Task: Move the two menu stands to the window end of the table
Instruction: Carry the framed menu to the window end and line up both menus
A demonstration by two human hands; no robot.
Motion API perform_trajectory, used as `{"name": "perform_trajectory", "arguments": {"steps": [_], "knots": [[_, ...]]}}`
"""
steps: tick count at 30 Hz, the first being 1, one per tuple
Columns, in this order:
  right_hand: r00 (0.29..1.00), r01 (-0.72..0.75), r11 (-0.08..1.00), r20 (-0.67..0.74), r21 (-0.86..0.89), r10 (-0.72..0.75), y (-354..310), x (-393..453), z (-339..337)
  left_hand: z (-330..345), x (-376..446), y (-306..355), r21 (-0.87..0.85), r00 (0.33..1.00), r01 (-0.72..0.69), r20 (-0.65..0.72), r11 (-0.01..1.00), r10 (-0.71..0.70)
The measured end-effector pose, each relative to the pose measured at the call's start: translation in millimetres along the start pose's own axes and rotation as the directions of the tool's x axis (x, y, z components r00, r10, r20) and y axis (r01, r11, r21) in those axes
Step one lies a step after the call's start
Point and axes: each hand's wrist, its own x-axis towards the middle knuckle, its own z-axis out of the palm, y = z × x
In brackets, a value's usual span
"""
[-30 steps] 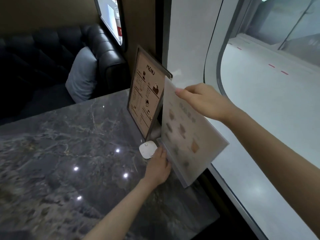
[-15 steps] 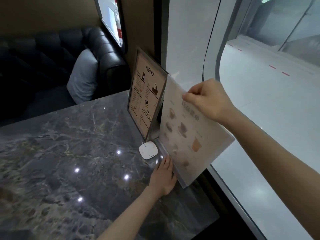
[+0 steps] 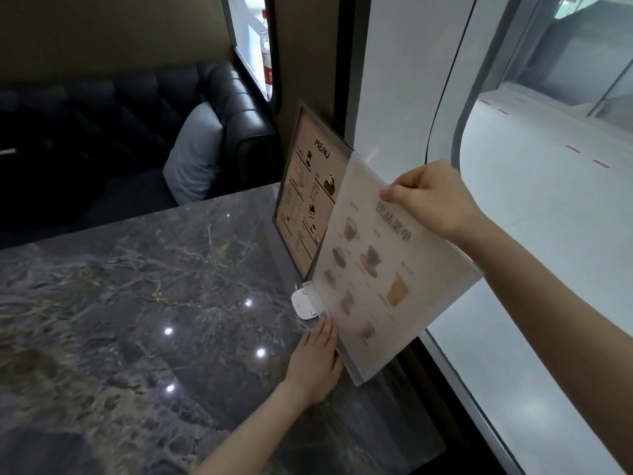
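A brown menu stand (image 3: 310,197) titled "MENU" stands upright at the window end of the dark marble table (image 3: 144,303). Just in front of it, a white drinks menu stand (image 3: 383,269) in a clear holder leans by the window. My right hand (image 3: 431,197) pinches its top edge. My left hand (image 3: 317,365) lies flat on the table with its fingertips against the lower edge of the white stand.
A small white square device (image 3: 302,303) lies on the table at the foot of both stands, partly covered by the white one's base. A black leather sofa (image 3: 219,97) with a grey cushion (image 3: 195,156) sits beyond the table. The window (image 3: 534,207) runs along the right.
The white drinks menu stand has turned to face me more squarely and shifted a little toward the brown stand. My left hand slid lower along its base; my right hand kept its grip.
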Motion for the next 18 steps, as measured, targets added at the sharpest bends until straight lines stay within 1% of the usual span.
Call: {"name": "perform_trajectory", "arguments": {"steps": [6,10,13,18], "knots": [[0.999,-0.038,0.998,0.006,0.043,0.038,9.8,3.9,-0.1,5.7,2.4,-3.1,0.006,1.0,-0.016,0.006,1.0,0.016],[0.999,-0.044,0.998,0.009,0.034,0.044,13.1,6.5,-2.2,5.7,3.0,-4.4,0.035,1.0,-0.017,0.005,0.999,0.017],[0.998,-0.056,0.998,0.009,0.03,0.056,12.6,6.8,-4.7,6.0,3.2,-3.5,-0.001,1.0,0.005,0.007,1.0,-0.005],[0.998,-0.055,0.998,-0.002,0.019,0.055,12.6,6.3,-4.8,2.4,2.3,-3.3,-0.02,1.0,-0.004,0.017,1.0,0.004]]}}
